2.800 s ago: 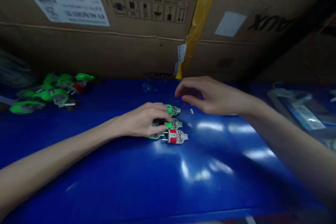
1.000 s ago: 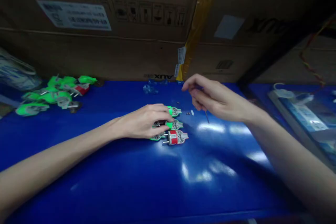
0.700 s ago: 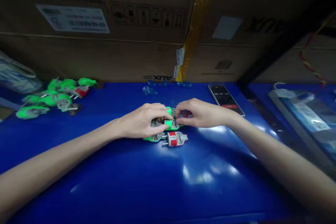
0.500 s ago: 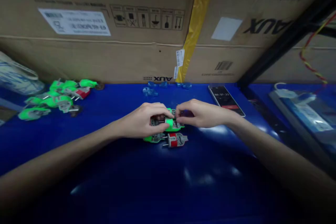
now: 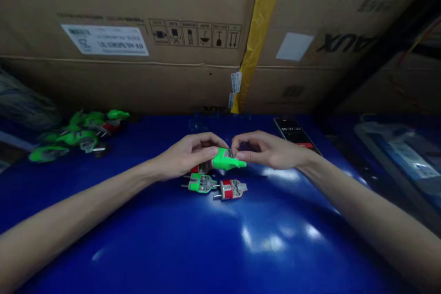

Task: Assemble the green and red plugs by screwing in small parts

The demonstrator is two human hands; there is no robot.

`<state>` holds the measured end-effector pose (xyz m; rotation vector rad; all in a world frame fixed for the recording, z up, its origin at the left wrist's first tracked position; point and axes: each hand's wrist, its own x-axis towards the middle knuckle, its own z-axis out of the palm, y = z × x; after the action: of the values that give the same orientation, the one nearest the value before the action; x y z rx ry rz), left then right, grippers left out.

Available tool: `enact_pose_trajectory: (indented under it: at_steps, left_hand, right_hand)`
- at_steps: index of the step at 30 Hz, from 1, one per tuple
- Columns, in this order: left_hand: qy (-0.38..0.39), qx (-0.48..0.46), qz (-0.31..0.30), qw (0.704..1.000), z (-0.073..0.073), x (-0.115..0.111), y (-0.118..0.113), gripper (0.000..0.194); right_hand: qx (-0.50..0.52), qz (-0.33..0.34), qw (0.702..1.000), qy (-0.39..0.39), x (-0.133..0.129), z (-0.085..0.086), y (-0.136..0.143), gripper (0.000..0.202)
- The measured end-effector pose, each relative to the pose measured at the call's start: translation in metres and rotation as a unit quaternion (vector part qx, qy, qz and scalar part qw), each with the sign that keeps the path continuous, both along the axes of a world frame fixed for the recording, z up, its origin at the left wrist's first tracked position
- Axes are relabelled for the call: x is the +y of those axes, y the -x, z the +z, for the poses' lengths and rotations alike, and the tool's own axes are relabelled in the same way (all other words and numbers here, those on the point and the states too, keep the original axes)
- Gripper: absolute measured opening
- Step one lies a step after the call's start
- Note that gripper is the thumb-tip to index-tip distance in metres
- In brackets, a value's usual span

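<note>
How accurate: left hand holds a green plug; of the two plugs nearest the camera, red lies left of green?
Sides swapped: the red plug lies right of the loose green plug, per the head view. The left hand does hold a second green plug.

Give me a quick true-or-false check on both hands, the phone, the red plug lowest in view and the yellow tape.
1. The left hand holds a green plug. True.
2. The right hand has its fingertips close to that green plug. True.
3. The phone is in the right hand. False: it lies on the blue table, beyond that hand.
4. The red plug lowest in view points its metal pins right. False: they point left.
5. Yellow tape runs across the cardboard. True.
</note>
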<state>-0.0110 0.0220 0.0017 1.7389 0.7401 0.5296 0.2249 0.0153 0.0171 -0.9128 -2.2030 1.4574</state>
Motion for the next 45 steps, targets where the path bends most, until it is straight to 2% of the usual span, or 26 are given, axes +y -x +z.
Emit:
enact_pose_trajectory:
  at_steps: [3, 6, 9, 11, 14, 17, 20, 23, 25, 30, 33, 37, 43, 45]
  left_hand:
    - [-0.001, -0.005, -0.009, 1.0, 0.0, 0.0, 0.0, 0.036]
    - [-0.065, 0.014, -0.02, 0.998, 0.001, -0.004, -0.001, 0.03]
    - [-0.148, 0.04, -0.026, 0.988, 0.002, -0.009, -0.003, 0.026]
    - [-0.176, 0.044, -0.024, 0.983, 0.002, -0.011, -0.004, 0.025]
    - [-0.114, 0.011, -0.018, 0.993, 0.002, -0.009, -0.003, 0.026]
    - [-0.003, -0.031, -0.014, 0.999, 0.001, -0.004, -0.002, 0.031]
    - [0.112, -0.085, 0.002, 0.99, -0.002, -0.002, -0.001, 0.037]
    - [0.208, -0.123, 0.003, 0.97, -0.005, -0.003, -0.001, 0.04]
    - [0.218, -0.134, 0.007, 0.967, -0.007, -0.004, -0.002, 0.04]
    - [0.152, -0.131, 0.018, 0.979, -0.007, -0.002, -0.002, 0.033]
    - [0.141, -0.108, 0.017, 0.984, -0.004, -0.002, -0.001, 0.03]
    - [0.17, -0.097, 0.017, 0.981, -0.002, -0.004, -0.001, 0.029]
    - [0.253, -0.156, 0.011, 0.955, -0.002, -0.007, -0.002, 0.033]
    - [0.238, -0.16, 0.001, 0.958, -0.001, -0.006, -0.001, 0.033]
  right_hand:
    - [-0.011, 0.005, 1.0, 0.024, -0.001, 0.003, -0.001, 0.031]
    - [-0.063, 0.008, 0.998, 0.024, 0.0, 0.005, -0.002, 0.03]
    - [-0.117, -0.001, 0.993, -0.024, 0.0, 0.008, -0.002, 0.027]
    - [-0.141, -0.008, 0.988, -0.065, -0.002, 0.01, -0.001, 0.023]
    - [-0.128, -0.008, 0.987, -0.1, -0.006, 0.011, 0.001, 0.019]
    - [-0.059, -0.012, 0.996, -0.067, -0.008, 0.009, 0.003, 0.025]
    - [0.019, -0.017, 0.999, -0.023, -0.009, 0.006, 0.006, 0.033]
    - [0.062, -0.027, 0.998, -0.013, -0.008, 0.004, 0.006, 0.037]
    - [0.06, -0.039, 0.997, -0.013, -0.007, 0.004, 0.005, 0.036]
    - [-0.002, -0.042, 0.999, 0.002, -0.004, 0.008, 0.0, 0.033]
    - [-0.01, -0.028, 1.0, 0.009, -0.004, 0.011, 0.0, 0.033]
    - [0.007, -0.012, 1.0, 0.0, -0.007, 0.012, 0.003, 0.036]
    - [0.055, -0.038, 0.996, -0.056, -0.013, 0.008, 0.007, 0.03]
    - [0.05, -0.039, 0.996, -0.066, -0.012, 0.007, 0.007, 0.028]
